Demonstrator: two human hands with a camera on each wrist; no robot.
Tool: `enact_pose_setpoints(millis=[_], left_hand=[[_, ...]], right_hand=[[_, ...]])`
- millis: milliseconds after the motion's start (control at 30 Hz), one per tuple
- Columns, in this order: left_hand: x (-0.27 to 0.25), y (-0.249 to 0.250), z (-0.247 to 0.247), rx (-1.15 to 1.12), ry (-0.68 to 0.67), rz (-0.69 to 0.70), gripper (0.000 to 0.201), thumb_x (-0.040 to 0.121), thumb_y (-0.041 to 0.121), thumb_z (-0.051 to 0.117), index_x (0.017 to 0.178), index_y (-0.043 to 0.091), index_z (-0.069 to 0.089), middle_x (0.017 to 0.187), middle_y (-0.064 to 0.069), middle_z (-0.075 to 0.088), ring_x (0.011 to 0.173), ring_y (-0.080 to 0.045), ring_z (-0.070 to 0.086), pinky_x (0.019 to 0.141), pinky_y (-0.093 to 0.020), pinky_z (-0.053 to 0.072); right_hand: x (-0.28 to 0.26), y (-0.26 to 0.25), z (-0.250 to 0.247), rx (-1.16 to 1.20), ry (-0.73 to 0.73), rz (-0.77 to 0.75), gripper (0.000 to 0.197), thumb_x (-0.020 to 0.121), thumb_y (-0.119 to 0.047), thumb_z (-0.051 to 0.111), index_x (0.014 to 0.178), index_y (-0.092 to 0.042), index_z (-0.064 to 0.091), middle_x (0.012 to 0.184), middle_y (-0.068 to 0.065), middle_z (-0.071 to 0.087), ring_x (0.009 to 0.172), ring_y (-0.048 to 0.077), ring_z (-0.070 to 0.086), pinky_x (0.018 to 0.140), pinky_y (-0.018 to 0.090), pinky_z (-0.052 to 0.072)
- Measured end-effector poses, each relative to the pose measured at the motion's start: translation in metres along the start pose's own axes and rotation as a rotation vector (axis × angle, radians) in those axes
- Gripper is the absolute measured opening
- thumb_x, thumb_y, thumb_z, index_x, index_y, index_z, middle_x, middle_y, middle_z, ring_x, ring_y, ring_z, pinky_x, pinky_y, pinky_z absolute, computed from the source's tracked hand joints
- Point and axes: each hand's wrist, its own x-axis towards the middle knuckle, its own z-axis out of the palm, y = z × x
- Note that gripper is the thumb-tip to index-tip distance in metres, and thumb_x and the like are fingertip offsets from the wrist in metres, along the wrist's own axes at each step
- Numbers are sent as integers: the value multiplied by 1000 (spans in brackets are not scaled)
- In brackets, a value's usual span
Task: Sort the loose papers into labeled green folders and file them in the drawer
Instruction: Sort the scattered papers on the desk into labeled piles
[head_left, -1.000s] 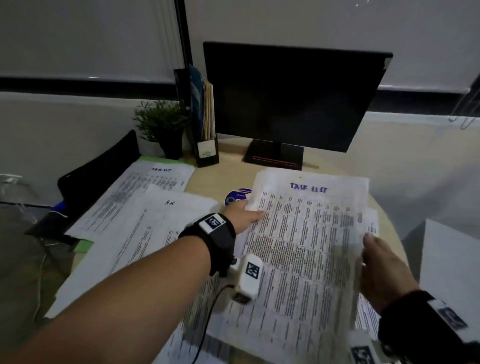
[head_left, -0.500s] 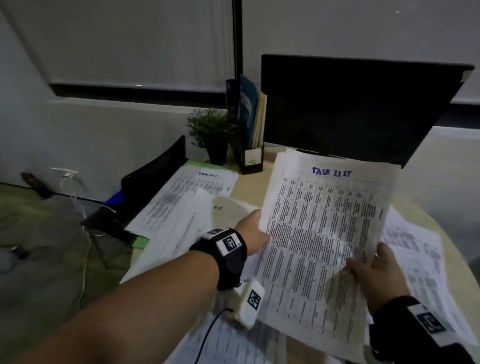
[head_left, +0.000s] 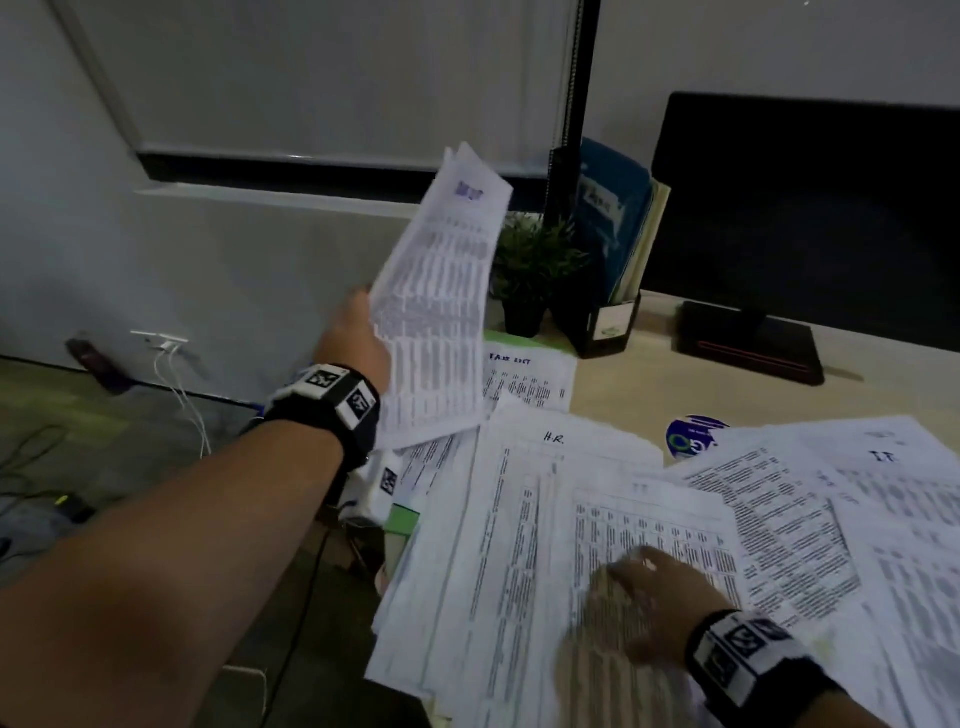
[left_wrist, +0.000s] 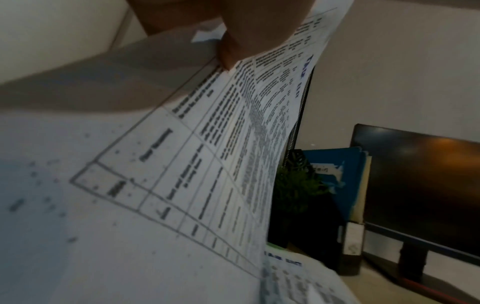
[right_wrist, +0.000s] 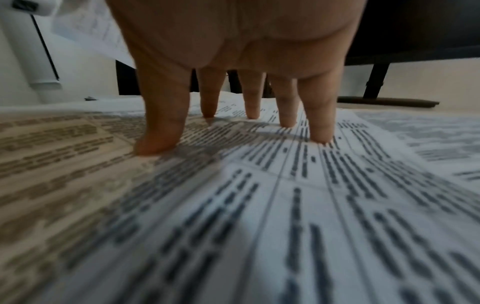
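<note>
A pale wooden desk (head_left: 649, 384) with a smooth top carries everything. Along its back edge stands a wide black monitor (head_left: 810, 208), flat and matte, on a slab-shaped base. Most of the desk's near half lies under loose papers (head_left: 519, 545) — thin white sheets printed with dense tables, overlapping at odd angles, one headed "H.R." in handwriting. At the left edge a sheet headed "Task List" (head_left: 524, 379) lies on a green folder (head_left: 511, 340), of which only a strip of the rim shows; another green strip (head_left: 402, 519) peeks out under the sheets farther forward.

Near the back-left corner stands a black file holder (head_left: 597, 312) with upright blue folders (head_left: 613, 218) in it, and just beside it a small plant (head_left: 535, 254) with spiky leaves in a dark pot. A round blue sticker (head_left: 693, 436) shows between the sheets.

The left hand (head_left: 358, 338) is raised over the left edge, thumb and fingers pinching a sheaf of papers (head_left: 441, 301) that bows and stands almost upright, blue writing at its top. The right hand (head_left: 660, 597) rests on the spread sheets near the front edge — fingers straight and splayed, their fingertips (right_wrist: 320, 135) pressing the top sheet, gripping nothing.
</note>
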Motion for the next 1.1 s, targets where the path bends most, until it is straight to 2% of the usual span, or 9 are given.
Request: enact_pose_setpoints(millis=[100,167,433,533,667,800,900,967,1100], left_hand=[[19,-23,-7,38,32,79,44,95,3,37,136,20,40,106,-19,61,76,-30,54,68,-36,44],[28,-34,-5,66,16,104,44,95,1,38,136,18,41,106,-19,61,74,-25,47,67,-34,40],[38,-52,16,-5,-67,51,42,97,4,38,136,19,40,103,-18,59,86,-38,61,74,-48,55],[44,-54,17,-144,-12,-2,40,98,7,37,136,19,41,108,-18,59,90,-35,59,78,-41,52],[53,-45,11,-334,103,-17,36,98,8,36,133,16,43,104,-12,57,84,-26,56,71,-29,45],[55,-42,15,-238,40,24,37,100,8,36,135,19,43,102,-9,55,81,-24,56,67,-28,45],[54,-48,28,-233,0,-9,38,98,2,34,131,15,47,115,-16,59,96,-31,58,78,-31,44],[50,-51,35,-268,1,-56,38,96,-3,33,127,11,50,118,-16,59,103,-33,57,78,-30,41],[44,-56,49,-297,-25,-95,36,95,-5,33,121,10,53,109,-8,57,92,-23,54,74,-29,41]], right_hand=[[4,-7,5,-16,-37,35,95,70,-39,79,145,-45,21,158,-5,4,143,22,18,115,36,26],[5,-8,5,-27,-40,46,96,72,-39,78,146,-45,17,158,-7,1,144,20,15,116,36,25],[3,-5,8,-37,-19,42,93,74,-40,76,145,-48,16,158,-9,-1,145,16,13,116,31,24],[4,-4,10,-41,0,39,93,74,-42,75,145,-49,16,158,-10,0,144,15,14,116,30,24],[4,-2,13,-37,9,39,94,72,-45,76,144,-51,15,158,-11,0,145,14,13,117,32,23],[6,1,13,-30,-4,33,95,71,-46,76,143,-54,13,157,-12,-3,146,17,9,118,34,20],[7,1,11,-36,-20,39,94,72,-47,75,141,-56,12,157,-13,-4,146,16,8,118,35,19],[6,0,10,-41,-25,34,92,73,-48,74,132,-65,6,157,-13,-3,146,16,9,118,35,19],[3,-3,7,-15,-26,17,78,75,-48,73,96,-73,2,157,-12,-2,145,16,10,118,35,19]])
